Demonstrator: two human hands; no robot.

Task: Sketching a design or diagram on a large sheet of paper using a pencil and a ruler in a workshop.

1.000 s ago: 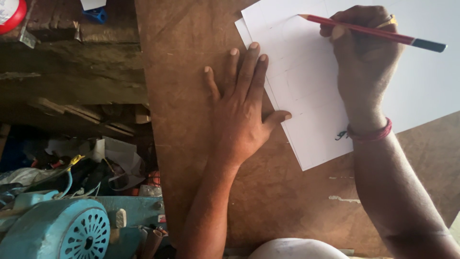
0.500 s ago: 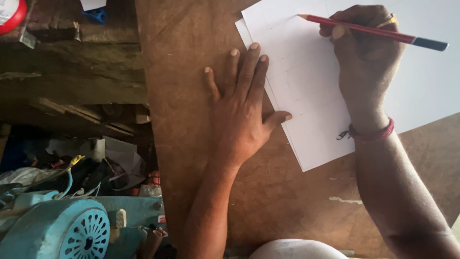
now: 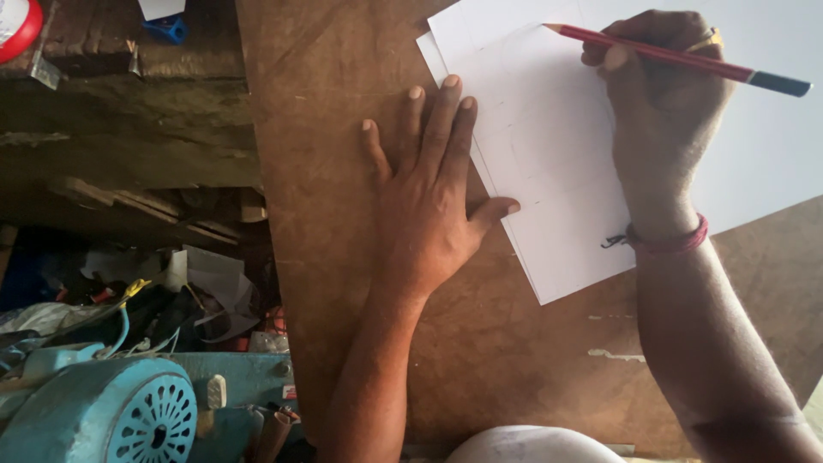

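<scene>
My left hand (image 3: 429, 197) lies flat, fingers together, on the brown wooden board (image 3: 343, 129), its fingertips and thumb pressing the left edge of a white sheet of paper (image 3: 549, 146). My right hand (image 3: 660, 111) rests on the paper and grips a red pencil (image 3: 669, 58) with a black end; the pencil lies nearly level, its sharpened tip pointing left above the sheet. Faint pencil lines show on the paper. A red thread band sits on my right wrist.
Left of the board, lower down, lies clutter: a light blue motor housing with a vented cover (image 3: 94, 411), wires, scraps of paper and wood. A red-and-white round object (image 3: 17, 26) and a small blue piece (image 3: 167, 30) sit at the top left. The board's edge runs down at the left.
</scene>
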